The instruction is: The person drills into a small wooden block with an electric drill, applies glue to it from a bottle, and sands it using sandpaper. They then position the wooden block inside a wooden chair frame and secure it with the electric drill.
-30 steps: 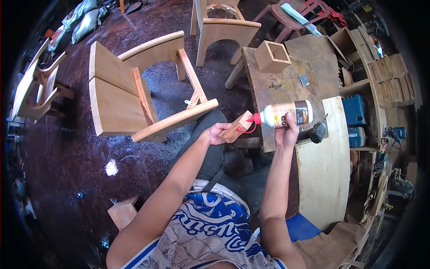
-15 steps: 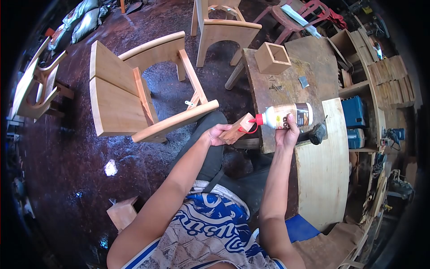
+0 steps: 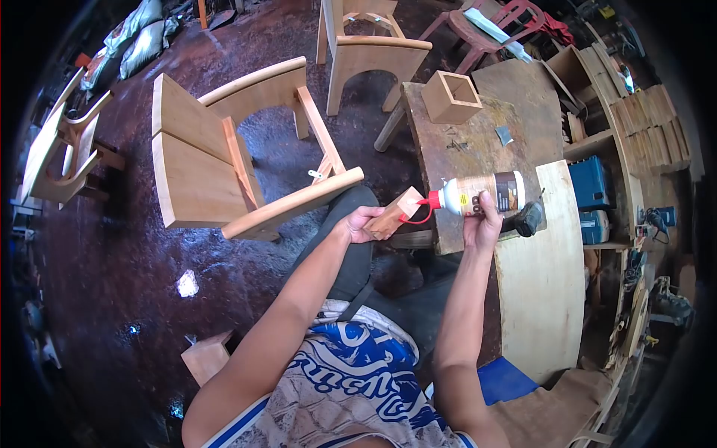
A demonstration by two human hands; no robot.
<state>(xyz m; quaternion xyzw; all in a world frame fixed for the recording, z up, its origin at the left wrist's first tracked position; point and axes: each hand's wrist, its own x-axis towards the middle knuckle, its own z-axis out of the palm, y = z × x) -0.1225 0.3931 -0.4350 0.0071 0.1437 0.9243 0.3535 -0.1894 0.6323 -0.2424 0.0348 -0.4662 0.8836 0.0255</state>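
Fingers of my left hand [image 3: 362, 224] are wrapped round a short wooden block [image 3: 393, 213], its pale end tilted up and to the right. My right hand [image 3: 484, 222] grips a white glue bottle [image 3: 467, 196] with a brown label, held on its side. The bottle's red nozzle [image 3: 429, 200] points left and meets the block's end face, or hovers just over it; I cannot tell which. A red cap strap [image 3: 418, 219] loops below the nozzle. Whether glue is coming out is too small to see.
A worn low table [image 3: 441, 153] bears an open wooden box [image 3: 452, 98], several screws and a small packet [image 3: 504, 135]. An unfinished wooden chair [image 3: 194, 153] stands at left, another chair [image 3: 373, 67] behind. A pale board [image 3: 541, 276] and shelves with blue cases [image 3: 590, 183] line the right.
The glue bottle and my right hand have shifted very slightly to the right. Both hands keep their hold, and the view has tilted a little.
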